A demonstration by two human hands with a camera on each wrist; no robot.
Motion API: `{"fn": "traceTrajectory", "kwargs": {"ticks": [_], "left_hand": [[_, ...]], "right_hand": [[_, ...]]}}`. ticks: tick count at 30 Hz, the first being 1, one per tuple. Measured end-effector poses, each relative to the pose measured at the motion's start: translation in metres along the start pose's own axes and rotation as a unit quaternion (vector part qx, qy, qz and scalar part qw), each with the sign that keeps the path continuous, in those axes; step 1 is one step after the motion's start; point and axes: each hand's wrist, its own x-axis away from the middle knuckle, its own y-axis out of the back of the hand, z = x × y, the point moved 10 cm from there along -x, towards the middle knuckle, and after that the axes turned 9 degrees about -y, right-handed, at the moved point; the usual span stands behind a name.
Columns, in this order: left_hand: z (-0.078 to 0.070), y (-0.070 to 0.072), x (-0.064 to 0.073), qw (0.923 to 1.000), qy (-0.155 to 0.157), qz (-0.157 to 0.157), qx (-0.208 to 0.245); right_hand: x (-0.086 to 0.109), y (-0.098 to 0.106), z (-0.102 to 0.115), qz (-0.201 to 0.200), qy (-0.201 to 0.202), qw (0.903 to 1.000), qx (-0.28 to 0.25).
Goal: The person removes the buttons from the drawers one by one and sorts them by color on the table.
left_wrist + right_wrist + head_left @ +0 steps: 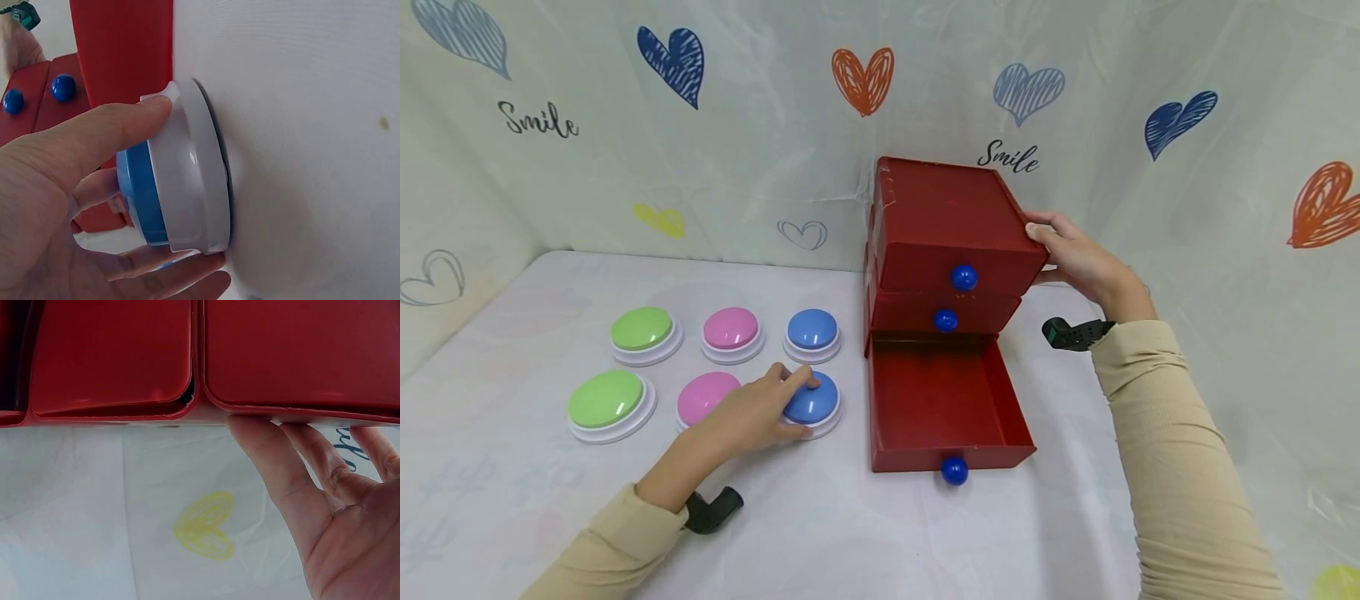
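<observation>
My left hand (760,414) grips the nearer blue push button (817,405), a blue dome on a white base. In the left wrist view, the thumb lies along the white base (194,181), with fingers around the far side and one against the dome. The button sits flat on the white cloth. My right hand (1086,260) rests against the right side of a red three-drawer cabinet (947,200) near its top edge. Its fingertips (247,428) touch the side wall. The bottom drawer (936,396) is pulled out with nothing inside; the upper two are closed.
Left of the cabinet stand another blue button (812,329), two pink buttons (731,327) and two green buttons (641,328), in two rows. The left hand partly covers the nearer pink one. Blue knobs (955,472) stick out from the drawers. A heart-printed curtain (760,150) hangs behind.
</observation>
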Motion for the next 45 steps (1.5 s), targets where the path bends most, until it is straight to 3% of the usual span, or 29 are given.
{"fn": "traceTrajectory", "kwargs": {"ticks": [13, 18, 21, 29, 32, 38, 45], "left_hand": [[-0.006, 0.005, 0.004, 0.9985, 0.005, 0.049, 0.022], [-0.017, 0.013, 0.006, 0.9979, 0.006, 0.064, -0.007], [-0.031, 0.019, 0.007, 0.9983, -0.001, 0.049, -0.031], [-0.086, 0.027, 0.011, 0.9953, -0.063, -0.042, -0.059], [-0.106, 0.022, 0.010, 0.9944, -0.088, -0.045, -0.038], [-0.143, 0.000, 0.004, 0.9882, -0.145, -0.009, 0.048], [-0.166, -0.036, -0.008, 0.9815, -0.162, 0.056, 0.084]], "right_hand": [[-0.001, 0.001, 0.000, 0.001, 0.004, 1.0000, 0.004], [-0.001, 0.001, 0.000, 0.001, 0.001, 1.0000, 0.007], [-0.001, 0.000, 0.000, 0.001, 0.000, 1.0000, 0.007], [0.000, 0.000, 0.002, 0.002, 0.002, 1.0000, 0.005], [0.000, 0.000, 0.002, 0.003, 0.002, 1.0000, 0.003], [0.000, 0.000, 0.001, 0.002, -0.001, 1.0000, 0.002], [0.000, 0.000, 0.000, 0.002, 0.000, 1.0000, -0.001]]}}
